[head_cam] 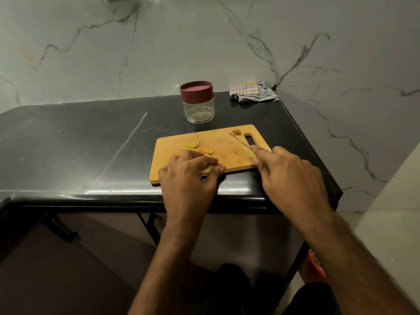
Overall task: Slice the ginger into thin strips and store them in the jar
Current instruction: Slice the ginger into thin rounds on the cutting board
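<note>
Ginger slices (206, 168) are pinched by the left hand (189, 176) on the cutting board (223, 145) while the knife (240, 141) is gripped by the right hand (287, 171), so cutting into strips is judged under way, and a blade placed close beside the fingertips is called for next.

Board: a wooden cutting board (227, 146) lies near the front edge of a black counter (79, 144).
Left hand: the left hand (188, 176) rests on the board's near edge, fingers curled over a piece of ginger (208, 169).
Right hand: the right hand (288, 176) grips a knife (239, 140), blade pointing away across the board.
Slices: pale ginger slices (192, 143) lie just beyond the left hand; a small ginger knob (236, 132) sits by the handle slot.
Jar: a clear jar (198, 109) with a maroon lid (196, 90) stands behind the board.
Cloth: a striped cloth (252, 91) lies in the back corner.
</note>
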